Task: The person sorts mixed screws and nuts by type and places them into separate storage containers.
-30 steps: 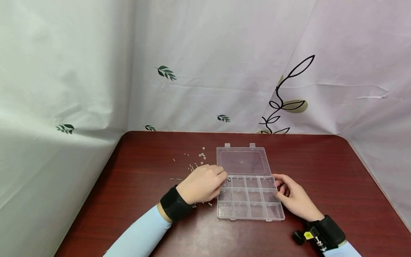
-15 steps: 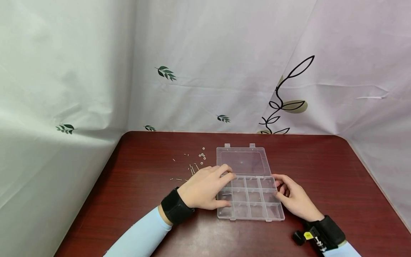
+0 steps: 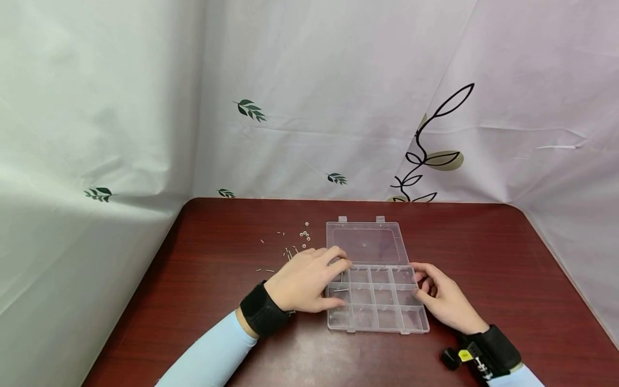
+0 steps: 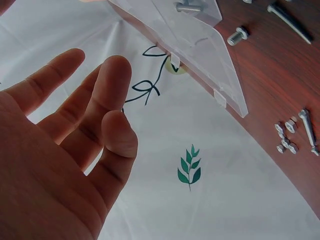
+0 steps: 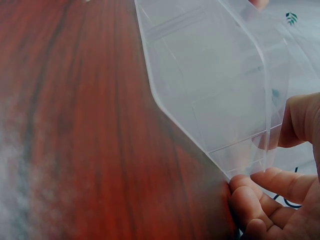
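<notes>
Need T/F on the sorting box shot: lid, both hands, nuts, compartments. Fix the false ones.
1. The box has its lid open. True.
2. The left hand grips a screw. False: the left hand has its thumb and fingers apart, with nothing seen between them.
3. The right hand touches the box at its right side. True.
4. The nuts lie to the right of the box. False: the nuts lie on the table, left of the box.
5. The box has six compartments. False: twelve show, in three rows of four.
</notes>
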A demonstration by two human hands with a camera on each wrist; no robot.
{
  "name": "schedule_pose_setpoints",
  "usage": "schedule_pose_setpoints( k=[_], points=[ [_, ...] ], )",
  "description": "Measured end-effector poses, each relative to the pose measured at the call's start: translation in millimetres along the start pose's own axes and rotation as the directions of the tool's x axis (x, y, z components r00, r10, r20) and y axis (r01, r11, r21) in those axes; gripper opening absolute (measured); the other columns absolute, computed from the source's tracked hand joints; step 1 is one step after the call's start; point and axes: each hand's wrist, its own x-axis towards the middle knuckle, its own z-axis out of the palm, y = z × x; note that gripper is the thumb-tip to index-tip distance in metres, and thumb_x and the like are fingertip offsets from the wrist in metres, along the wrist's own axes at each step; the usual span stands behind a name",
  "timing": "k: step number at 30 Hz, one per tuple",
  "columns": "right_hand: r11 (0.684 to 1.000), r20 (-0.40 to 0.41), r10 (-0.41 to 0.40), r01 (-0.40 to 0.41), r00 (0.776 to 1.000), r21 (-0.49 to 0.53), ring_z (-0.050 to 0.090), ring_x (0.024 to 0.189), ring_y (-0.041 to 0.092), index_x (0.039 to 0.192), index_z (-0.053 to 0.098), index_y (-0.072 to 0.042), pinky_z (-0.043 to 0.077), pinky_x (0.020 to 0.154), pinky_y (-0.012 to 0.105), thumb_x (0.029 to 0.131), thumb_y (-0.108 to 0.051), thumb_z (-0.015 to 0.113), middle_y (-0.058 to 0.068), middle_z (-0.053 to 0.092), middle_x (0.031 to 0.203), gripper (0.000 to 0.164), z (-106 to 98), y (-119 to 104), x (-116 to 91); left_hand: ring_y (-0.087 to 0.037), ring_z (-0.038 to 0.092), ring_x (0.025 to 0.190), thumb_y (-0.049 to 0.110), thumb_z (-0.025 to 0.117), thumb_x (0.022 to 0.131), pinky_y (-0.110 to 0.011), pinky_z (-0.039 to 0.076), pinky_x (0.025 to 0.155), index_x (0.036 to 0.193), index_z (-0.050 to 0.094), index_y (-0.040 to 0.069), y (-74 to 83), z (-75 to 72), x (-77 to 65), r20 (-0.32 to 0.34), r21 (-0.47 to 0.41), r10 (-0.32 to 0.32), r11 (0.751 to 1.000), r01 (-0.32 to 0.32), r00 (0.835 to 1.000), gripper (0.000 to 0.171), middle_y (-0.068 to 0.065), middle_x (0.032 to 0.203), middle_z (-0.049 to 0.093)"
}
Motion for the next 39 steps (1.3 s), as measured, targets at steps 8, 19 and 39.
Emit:
schedule_pose_setpoints(
  k=[8,19,39],
  points=[
    [1.000,0.000,0.003,-0.003,1.000,0.005,0.049,0.074,0.006,0.132,0.056,-0.008,0.040,0.063,0.021,0.084,0.009,0.068,0.003,0.055,0.098,0.052,-0.4,0.3,-0.5,-0.013,0.060,0.092,0.058,0.076,0.079,-0.031,0.050,0.077,0.131,0.059,0.019,-5.1,-0.5,-6.7,0.040,-0.016,-0.031,0.999,0.032,0.999,0.067,0.002,0.124,0.055],
    [1.000,-0.020,-0.005,0.005,1.000,-0.002,0.050,0.074,0.006,0.130,0.058,-0.007,0.040,0.062,0.020,0.082,0.010,0.070,0.002,0.056,0.097,0.053,0.1,0.9,0.4,-0.013,0.061,0.089,0.045,0.076,0.081,-0.032,0.051,0.074,0.125,0.063,0.021,-17.3,6.2,-21.4,0.068,0.037,-0.052,0.998,0.050,0.996,0.052,0.006,0.107,0.056],
    [1.000,-0.017,0.007,-0.007,1.000,-0.013,0.050,0.077,0.005,0.130,0.058,-0.006,0.041,0.065,0.020,0.083,0.010,0.066,0.004,0.056,0.097,0.051,-0.9,0.7,-0.3,-0.012,0.060,0.079,0.026,0.075,0.084,-0.030,0.050,0.072,0.089,0.065,0.023,-20.9,29.2,-27.9,0.153,0.074,-0.023,0.997,0.012,0.988,0.011,0.009,0.084,0.055]
  ],
)
